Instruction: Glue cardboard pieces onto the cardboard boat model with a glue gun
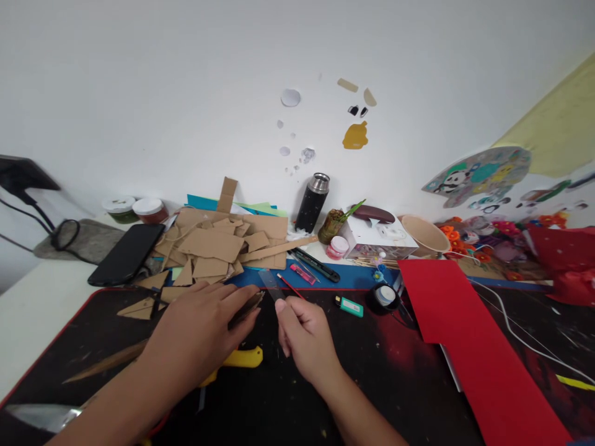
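Note:
My left hand (199,331) is closed around a small stack of cardboard (246,311), gripping its edge between thumb and fingers; most of it is hidden under the hand. My right hand (309,334) pinches a clear plastic strip, like a ruler (270,288), which points up and away just right of the cardboard. Beneath my left hand lies a yellow-handled tool (245,357), partly covered, so its kind is unclear. A pile of cut cardboard pieces (211,244) sits beyond my left hand. A red pencil (289,285) rests just past the strip.
A knife blade (39,416) lies at the lower left. Behind stand a black flask (312,204), a small pink-lidded jar (337,248) and a box (381,238). A box cutter (318,265), green lighter (349,306) and red sheet (478,347) lie rightward. A phone (126,254) is left.

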Tool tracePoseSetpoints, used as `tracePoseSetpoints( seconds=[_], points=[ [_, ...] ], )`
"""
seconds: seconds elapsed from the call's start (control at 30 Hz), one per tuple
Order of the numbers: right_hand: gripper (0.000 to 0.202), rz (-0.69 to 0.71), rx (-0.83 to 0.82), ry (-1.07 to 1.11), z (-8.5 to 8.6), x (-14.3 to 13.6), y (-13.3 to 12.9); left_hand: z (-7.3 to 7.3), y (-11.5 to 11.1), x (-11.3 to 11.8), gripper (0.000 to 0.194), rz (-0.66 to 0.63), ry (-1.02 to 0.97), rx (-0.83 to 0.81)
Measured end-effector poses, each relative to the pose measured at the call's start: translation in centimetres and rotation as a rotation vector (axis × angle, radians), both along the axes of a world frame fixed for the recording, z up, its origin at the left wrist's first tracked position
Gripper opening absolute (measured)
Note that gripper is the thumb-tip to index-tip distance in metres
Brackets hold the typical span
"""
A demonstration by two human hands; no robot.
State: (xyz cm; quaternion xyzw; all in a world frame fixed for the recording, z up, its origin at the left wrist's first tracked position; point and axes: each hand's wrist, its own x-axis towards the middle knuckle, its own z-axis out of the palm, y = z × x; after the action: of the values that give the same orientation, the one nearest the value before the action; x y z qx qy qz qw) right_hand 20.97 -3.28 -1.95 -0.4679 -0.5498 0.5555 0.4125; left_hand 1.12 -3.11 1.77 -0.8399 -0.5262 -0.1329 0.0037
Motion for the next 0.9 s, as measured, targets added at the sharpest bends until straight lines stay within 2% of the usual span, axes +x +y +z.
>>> tracePoseSetpoints(
  seconds=[0.23, 0.6, 0.73, 0.9],
  points=[
    [0.053, 0.149, -0.087, 0.038, -0.82, -0.27, 0.24, -0.18, 0.03, -0.11, 0.026, -0.005, -0.007, 0.103],
    [0.024, 0.235, -0.118, 0.055, -0.88, -0.29, 0.27, 0.03, 0.23, -0.26, 0.028, 0.017, -0.033, 0.027],
    [0.023, 0.213, -0.111, 0.063, -0.87, -0.25, 0.34, -0.05, 0.3, -0.33, 0.027, 0.019, -0.019, 0.029],
    [0.035, 0.146, -0.087, 0.014, -0.89, -0.19, 0.16, -0.06, 0.23, -0.44, 0.024, 0.009, 0.021, 0.077]
  ],
)
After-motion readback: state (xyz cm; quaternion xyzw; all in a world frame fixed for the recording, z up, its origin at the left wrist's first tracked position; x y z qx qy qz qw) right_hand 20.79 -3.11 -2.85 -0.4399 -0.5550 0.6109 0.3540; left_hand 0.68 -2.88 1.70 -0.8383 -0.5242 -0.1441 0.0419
